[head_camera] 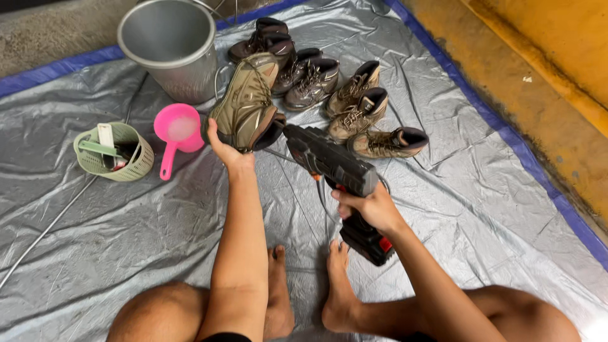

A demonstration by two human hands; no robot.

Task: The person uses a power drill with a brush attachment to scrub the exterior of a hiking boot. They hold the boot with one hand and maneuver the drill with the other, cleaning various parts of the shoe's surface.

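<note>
The left hand [223,147] is gripping an olive boot [246,104] above the grey tarp [126,221]; the right hand [370,208] is clenching a black spray gun [332,166]. Toward the tarp's far edge are sitting a metal bucket [174,47], pink scoop [178,130], green basket [114,152] and more boots [354,104].

Seated on a tarp [126,240] spread over the floor, feet [304,285] between the knees. Left hand [227,151] gripping a boot [246,104] held up ahead; right hand [370,209] just right of it, around a spray gun [332,163] aimed at the boot. Behind, a row of boots [345,104] running rightward. Far left, a basket [114,152]; scoop [177,130] between basket and held boot; bucket [171,47] behind the scoop.
</note>
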